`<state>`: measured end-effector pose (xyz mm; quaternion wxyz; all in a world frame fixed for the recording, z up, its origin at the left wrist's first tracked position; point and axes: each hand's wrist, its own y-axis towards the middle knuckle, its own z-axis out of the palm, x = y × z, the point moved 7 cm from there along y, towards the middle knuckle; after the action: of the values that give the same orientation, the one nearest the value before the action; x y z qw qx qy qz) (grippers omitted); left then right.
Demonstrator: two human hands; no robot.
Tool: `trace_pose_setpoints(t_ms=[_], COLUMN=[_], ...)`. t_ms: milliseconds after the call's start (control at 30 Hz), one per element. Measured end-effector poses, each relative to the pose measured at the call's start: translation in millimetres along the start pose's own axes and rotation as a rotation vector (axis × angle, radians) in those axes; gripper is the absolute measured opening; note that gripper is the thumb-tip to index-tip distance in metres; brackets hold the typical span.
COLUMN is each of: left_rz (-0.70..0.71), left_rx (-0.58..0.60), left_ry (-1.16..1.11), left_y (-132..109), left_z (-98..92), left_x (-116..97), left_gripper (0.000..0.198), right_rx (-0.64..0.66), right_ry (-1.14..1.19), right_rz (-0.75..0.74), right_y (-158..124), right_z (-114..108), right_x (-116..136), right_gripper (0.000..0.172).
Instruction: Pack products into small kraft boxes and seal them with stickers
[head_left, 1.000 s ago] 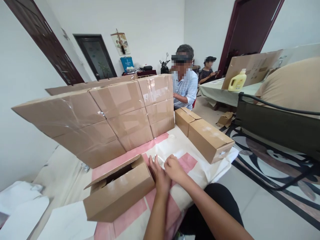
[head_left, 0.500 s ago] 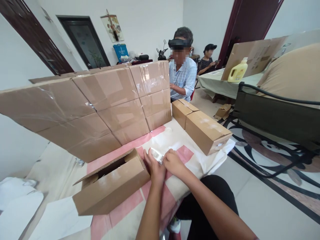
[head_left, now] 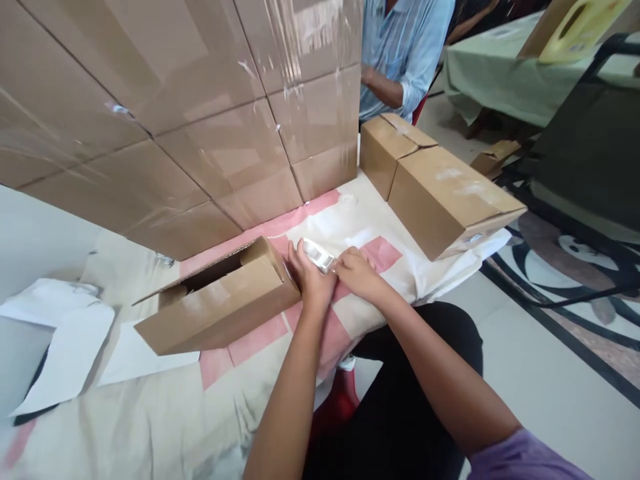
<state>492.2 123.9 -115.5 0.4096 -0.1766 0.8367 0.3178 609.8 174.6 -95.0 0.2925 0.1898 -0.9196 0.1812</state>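
Over the cloth, my left hand (head_left: 316, 277) is wrapped round a small white plastic object (head_left: 316, 253) with a dark patch near its right end. What kind of object it is I cannot make out. My right hand (head_left: 356, 271) is closed in a pinch at that right end; anything between the fingertips is hidden. Just left of my left hand lies a long cardboard box (head_left: 225, 303), its top partly raised and its inside dark.
A wall of stacked, taped cartons (head_left: 200, 100) stands behind my hands. Two closed cartons (head_left: 435, 180) sit at the right. White sheets (head_left: 75, 340) lie at the left on the pink and cream cloth (head_left: 190, 413). A co-worker's arm (head_left: 387, 90) shows beyond the stack.
My view has tipped downward and moved closer, so the scene sits higher in the picture. Both hands stay at the white object, which has turned slightly and shows more of its face.
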Motion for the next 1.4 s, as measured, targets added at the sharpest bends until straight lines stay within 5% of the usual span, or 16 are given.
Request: trace_pose_setpoints(t_ms=[500, 700, 933, 1400], left_rz=[0.005, 0.135, 0.003, -0.026], left_rx=[0.021, 0.128, 0.057, 0.079], left_ry=[0.022, -0.029, -0.059, -0.089], left_y=[-1, -14, -11, -10], left_z=[-0.8, -4.9, -10.4, -5.9], left_x=[2, -7, -3, -1], left_gripper=[0.096, 0.097, 0.067, 0.066], right_rx=[0.030, 0.060, 0.076, 0.113], right_ry=[0.011, -0.022, -0.052, -0.099], right_rz=[0.010, 0.018, -0.008, -0.063], right_y=[-2, 0, 5, 2], right_z=[-3, 0, 4, 5], right_x=[-2, -1, -2, 0], right_gripper=[0.027, 0.029, 0.028, 0.028])
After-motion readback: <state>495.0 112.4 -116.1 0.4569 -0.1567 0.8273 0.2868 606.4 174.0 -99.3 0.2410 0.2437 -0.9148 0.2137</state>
